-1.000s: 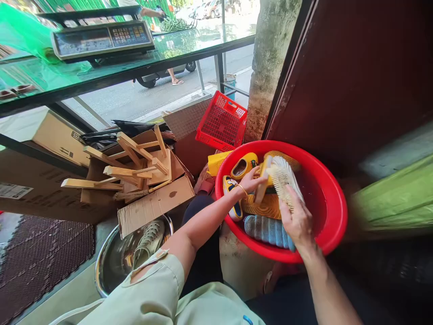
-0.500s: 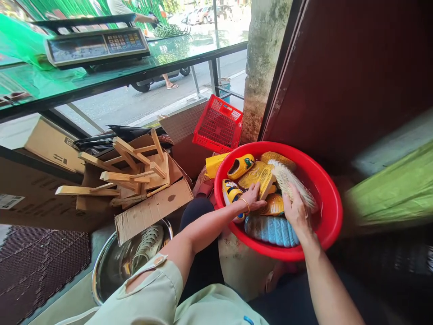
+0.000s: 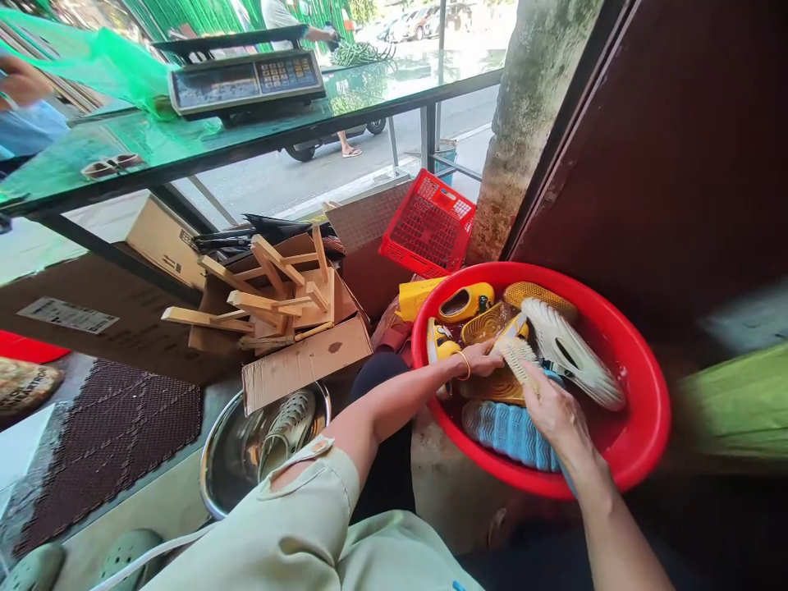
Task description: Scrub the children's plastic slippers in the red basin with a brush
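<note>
The red basin [image 3: 640, 361] holds several rubber clogs and sandals in water. My left hand [image 3: 481, 359] is closed on a yellow shoe [image 3: 515, 327], which is tilted and partly hidden behind the brush. In my right hand [image 3: 554, 406] is a scrub brush [image 3: 517, 355], its pale bristles against or just over the shoe; contact cannot be made out. A white clog [image 3: 551, 328] lies right of the brush. Nearest me is a blue ridged clog [image 3: 508, 425], sole up. A yellow clog [image 3: 465, 302] rests by the far left rim.
Left of the basin stands a metal bowl [image 3: 213, 460] with a pale clog [image 3: 289, 427] inside. Beyond are an upturned wooden stool [image 3: 277, 295], cardboard boxes and a red crate [image 3: 428, 226]. A scale [image 3: 246, 86] sits on the glass table. A dark door [image 3: 677, 148] bounds the right.
The view has turned left. The white clog shows more fully, lying apart from the brush. The brush has moved over the yellow shoe, which has tilted. A person's arm has appeared at far left.
</note>
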Demonstrator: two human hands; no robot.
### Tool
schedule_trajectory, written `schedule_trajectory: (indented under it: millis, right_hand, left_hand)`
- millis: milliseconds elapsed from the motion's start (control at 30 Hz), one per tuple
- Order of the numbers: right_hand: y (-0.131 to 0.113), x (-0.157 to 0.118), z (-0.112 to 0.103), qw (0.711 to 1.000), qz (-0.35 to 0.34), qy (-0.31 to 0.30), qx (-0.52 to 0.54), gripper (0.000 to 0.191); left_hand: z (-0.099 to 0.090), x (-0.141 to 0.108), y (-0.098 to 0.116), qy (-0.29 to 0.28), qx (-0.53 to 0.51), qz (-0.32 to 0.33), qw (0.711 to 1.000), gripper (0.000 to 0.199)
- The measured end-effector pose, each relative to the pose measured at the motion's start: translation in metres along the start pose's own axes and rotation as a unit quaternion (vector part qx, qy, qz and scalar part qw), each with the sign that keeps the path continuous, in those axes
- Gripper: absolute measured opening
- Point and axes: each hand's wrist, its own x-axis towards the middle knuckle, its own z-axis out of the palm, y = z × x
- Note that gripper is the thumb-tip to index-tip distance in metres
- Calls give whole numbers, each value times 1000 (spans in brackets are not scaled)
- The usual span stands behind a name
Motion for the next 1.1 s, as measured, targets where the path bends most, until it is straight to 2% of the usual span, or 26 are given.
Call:
schedule_trajectory:
  millis: [100, 167, 300, 400, 467, 533, 600, 667, 700, 767, 833, 900, 1100]
  right_hand:
    - [12, 18, -4, 996, 81, 17, -37, 52]
    - [18, 28, -7, 992, 113, 35, -40, 52]
    - [14, 29, -12, 991, 106, 78, -40, 54]
    - [5, 22, -12, 993, 75, 72, -55, 53]
    - [2, 18, -11, 994, 67, 52, -73, 51]
    - [1, 16, -9, 993, 71, 33, -85, 51]
    - [1, 15, -8, 993, 75, 29, -85, 51]
    - [0, 14, -7, 994, 70, 38, -79, 51]
    - [-1, 14, -6, 994, 65, 45, -76, 51]
    - [-4, 12, -6, 994, 56, 57, -70, 52]
    - [-5, 12, -7, 995, 49, 64, -66, 52]
    - [-5, 12, -7, 995, 41, 67, -60, 52]
    - [8, 12, -4, 996, 30, 54, -69, 52]
  left_hand:
    - [-5, -4, 8, -43, 45, -24, 998, 66]
    - [-6, -8, 12, -48, 86, -16, 995, 75]
    - [2, -17, 15, -42, 183, 38, 981, 99]
    - [10, -21, 18, -57, 247, 48, 966, 101]
    - [7, -20, 23, -69, 281, 49, 956, 93]
    - [-7, -15, 28, -48, 292, 49, 954, 73]
    - [-31, -7, 32, 31, 281, 37, 959, 53]
    - [-57, 3, 31, 139, 266, 1, 954, 53]
    - [-68, 7, 28, 169, 261, -23, 950, 54]
    - [-82, 15, 19, 171, 253, -68, 950, 56]
    - [-86, 21, 10, 149, 249, -92, 952, 56]
    - [-81, 24, 3, 142, 248, -102, 953, 54]
    - [-71, 29, 5, 189, 232, -129, 945, 35]
